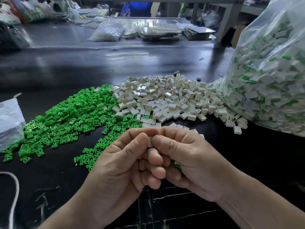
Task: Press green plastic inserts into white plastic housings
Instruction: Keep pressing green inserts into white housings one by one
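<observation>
— What are the hands holding?
— The left hand [118,164] and the right hand [186,156] both pinch one white housing [150,140] in a tight grip, above the table's [49,179] near edge.
— And the green inserts [74,118]?
— Heaped toward the left edge, touching the white pile [173,100].

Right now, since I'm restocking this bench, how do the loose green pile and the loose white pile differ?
The green inserts lie left, the white housings right. The green inserts are flat, branched pieces spread low; the white housings are boxy and hollow. Both lie loose on the dark table and meet mid-table.
</observation>
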### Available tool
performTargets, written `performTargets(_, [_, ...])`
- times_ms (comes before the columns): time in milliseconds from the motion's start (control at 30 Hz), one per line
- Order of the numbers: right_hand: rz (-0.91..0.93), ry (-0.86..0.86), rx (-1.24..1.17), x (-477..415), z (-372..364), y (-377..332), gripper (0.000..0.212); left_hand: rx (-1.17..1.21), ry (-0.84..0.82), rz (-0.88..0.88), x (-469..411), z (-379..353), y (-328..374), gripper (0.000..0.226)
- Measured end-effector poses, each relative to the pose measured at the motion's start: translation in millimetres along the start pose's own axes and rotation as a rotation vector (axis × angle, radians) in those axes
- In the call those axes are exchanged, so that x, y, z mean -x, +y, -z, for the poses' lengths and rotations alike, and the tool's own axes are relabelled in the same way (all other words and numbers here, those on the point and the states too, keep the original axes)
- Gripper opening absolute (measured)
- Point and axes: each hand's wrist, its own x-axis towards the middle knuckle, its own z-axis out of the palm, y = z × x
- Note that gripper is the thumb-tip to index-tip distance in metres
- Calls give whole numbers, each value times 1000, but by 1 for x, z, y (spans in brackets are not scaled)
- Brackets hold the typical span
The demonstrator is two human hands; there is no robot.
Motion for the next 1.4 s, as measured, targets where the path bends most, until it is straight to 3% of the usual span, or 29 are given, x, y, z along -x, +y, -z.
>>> performTargets(267, [16, 18, 38, 1, -2, 2, 38, -106, 111, -57, 1, -2, 1, 42])
performTargets(500, [15, 15, 33, 1, -5, 1, 40, -122, 118, -87, 1, -5, 2, 37])
performTargets(633, [30, 3, 13, -1, -5, 0, 41, -122, 138, -83, 1, -8, 2, 14])
performTargets(800, [54, 10, -38, 0, -2, 1, 27, -230, 146, -108, -1, -8, 4, 24])
performTargets(900, [98, -7, -196, -1, 4, -4, 15, -483, 238, -195, 0, -2, 8, 16])
performTargets(967, [155, -81, -409, -3, 13, -8, 9, -806, 365, -279, 2, 6, 10, 11])
performTargets(1067, [165, -95, -544, -4, 23, -13, 12, -1416, 458, -403, 4, 18, 9, 30])
performTargets(1133, [122, -8, -412, -5, 25, -13, 10, -1786, 346, -375, 0, 21, 5, 49])
performTargets(1200, [81, 150, -80, -5, 26, -10, 8, -1988, 223, -281, -6, 26, -1, 58])
performTargets(1333, [137, 417, 907, -5, 26, 1, 11, -2124, 113, -228, -10, 30, -7, 51])
performTargets(1400, [152, 401, 1076, -8, 25, 7, 19, -2131, 144, -244, -13, 28, -6, 51])
